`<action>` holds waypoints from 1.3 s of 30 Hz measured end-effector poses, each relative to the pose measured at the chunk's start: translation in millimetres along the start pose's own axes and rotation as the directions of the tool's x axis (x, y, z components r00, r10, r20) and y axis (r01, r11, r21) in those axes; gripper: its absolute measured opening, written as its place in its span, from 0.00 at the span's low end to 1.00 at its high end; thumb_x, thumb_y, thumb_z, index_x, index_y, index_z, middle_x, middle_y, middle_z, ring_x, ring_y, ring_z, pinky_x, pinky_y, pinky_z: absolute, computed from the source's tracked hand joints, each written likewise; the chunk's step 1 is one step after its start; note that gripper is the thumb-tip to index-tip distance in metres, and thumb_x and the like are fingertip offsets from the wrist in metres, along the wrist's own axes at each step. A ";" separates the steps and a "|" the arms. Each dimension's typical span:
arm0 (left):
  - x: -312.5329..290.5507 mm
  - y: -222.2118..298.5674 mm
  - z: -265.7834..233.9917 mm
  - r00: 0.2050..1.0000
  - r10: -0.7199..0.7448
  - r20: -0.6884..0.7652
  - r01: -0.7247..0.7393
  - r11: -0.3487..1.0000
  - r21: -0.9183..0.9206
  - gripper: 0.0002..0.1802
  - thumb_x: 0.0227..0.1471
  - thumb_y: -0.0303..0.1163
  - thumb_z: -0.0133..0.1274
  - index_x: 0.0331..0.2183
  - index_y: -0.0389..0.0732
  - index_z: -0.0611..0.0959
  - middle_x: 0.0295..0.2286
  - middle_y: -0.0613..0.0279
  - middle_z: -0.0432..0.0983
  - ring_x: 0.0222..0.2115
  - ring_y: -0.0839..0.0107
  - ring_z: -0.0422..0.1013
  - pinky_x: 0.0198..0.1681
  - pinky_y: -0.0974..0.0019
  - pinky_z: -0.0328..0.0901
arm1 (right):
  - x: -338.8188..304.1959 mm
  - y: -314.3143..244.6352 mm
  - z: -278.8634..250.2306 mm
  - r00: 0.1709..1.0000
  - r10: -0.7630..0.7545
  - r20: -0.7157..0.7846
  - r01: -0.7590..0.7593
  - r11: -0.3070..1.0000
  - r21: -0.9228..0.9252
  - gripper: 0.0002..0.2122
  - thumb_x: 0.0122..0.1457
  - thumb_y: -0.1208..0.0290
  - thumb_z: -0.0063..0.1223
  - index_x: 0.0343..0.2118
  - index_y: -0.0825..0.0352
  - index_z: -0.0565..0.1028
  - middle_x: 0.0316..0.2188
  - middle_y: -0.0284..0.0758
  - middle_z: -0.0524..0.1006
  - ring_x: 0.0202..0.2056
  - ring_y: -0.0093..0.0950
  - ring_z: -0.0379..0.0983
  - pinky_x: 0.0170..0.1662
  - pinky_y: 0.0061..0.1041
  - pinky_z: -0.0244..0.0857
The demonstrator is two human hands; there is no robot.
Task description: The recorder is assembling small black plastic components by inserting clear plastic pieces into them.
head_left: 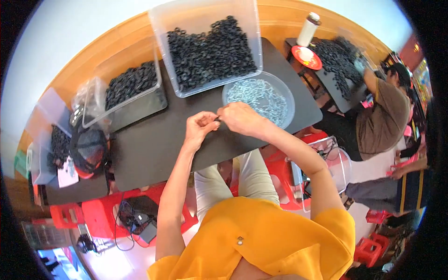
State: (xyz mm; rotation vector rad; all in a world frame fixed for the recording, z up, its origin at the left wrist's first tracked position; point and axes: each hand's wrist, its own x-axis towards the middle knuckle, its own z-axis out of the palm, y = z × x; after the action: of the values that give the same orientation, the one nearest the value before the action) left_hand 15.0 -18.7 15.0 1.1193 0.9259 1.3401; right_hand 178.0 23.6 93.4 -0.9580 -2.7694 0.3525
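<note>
Over the near part of the dark table [149,154], my two hands meet with their fingertips close together. My left hand [199,129] has thumb and fingers pinched on a small black part [218,120], mostly hidden by the fingers. My right hand [240,119] is closed at the same spot, its fingers pressed against that part; whether it holds a second piece is hidden. Just beyond my right hand sits a round translucent bowl [292,105] of small silvery metal pieces [256,95]. A large clear bin [198,16] behind it holds many black ring-like parts [210,56].
Further left stands another clear bin [121,106] of black parts, near a dark cap [88,147]. At right, a person [382,116] works at a table heaped with black parts [338,63], beside a bottle [308,30] and red plate [307,57]. Red stools [98,219] stand below.
</note>
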 end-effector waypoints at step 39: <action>0.1 -8.3 -4.5 0.995 0.030 -0.092 -0.029 1.000 0.007 0.07 0.43 0.22 0.56 0.29 0.34 0.80 0.21 0.64 0.75 0.20 0.79 0.69 0.24 0.76 0.65 | 5.4 4.0 5.1 0.989 0.140 0.048 -0.147 0.902 0.406 0.09 0.51 0.71 0.45 0.20 0.68 0.74 0.13 0.40 0.73 0.17 0.35 0.72 0.24 0.33 0.66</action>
State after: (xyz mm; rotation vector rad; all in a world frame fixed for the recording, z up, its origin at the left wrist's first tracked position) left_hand 12.7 -17.6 6.0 1.0867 0.9841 1.4240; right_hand 174.9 29.2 87.9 -1.0463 -2.4888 0.9257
